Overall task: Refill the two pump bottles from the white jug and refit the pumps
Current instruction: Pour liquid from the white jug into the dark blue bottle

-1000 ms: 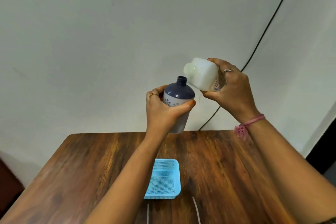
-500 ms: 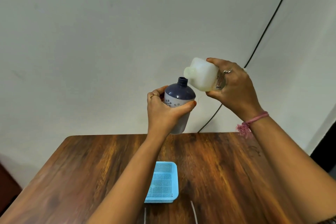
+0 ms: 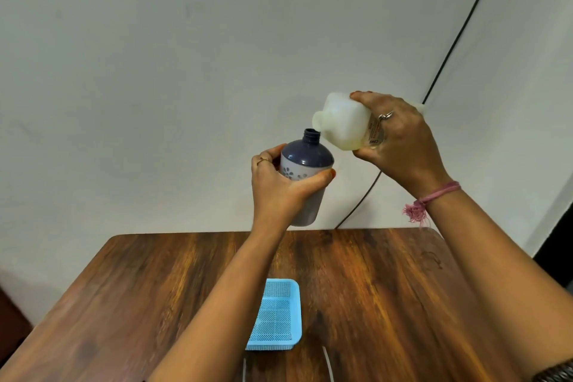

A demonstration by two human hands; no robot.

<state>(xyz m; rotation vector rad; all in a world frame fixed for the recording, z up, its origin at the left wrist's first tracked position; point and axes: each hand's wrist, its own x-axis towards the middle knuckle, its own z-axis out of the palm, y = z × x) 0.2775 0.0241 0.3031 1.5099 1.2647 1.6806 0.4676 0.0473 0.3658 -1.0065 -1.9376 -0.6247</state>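
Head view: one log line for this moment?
left hand holds pump bottle, neck open | right hand tilts white jug at neck

Soft, even light; sharp centre, wide-angle bending at edges.

The jug (image 3: pixel 344 121) was white, with a label (image 3: pixel 375 133) that had small orange writing on it. The bottle (image 3: pixel 305 170) had a dark blue top and a pale grey body with little dark flower dots. The table (image 3: pixel 372 288) was brown wood with dark and orange streaks. The basket (image 3: pixel 279 316) was light blue with a tiny grid of holes. The wall (image 3: pixel 186 71) was plain white. A black cord (image 3: pixel 459 31) ran across it. The wrist string (image 3: pixel 434 197) was pink, with a fuzzy pink tassel.
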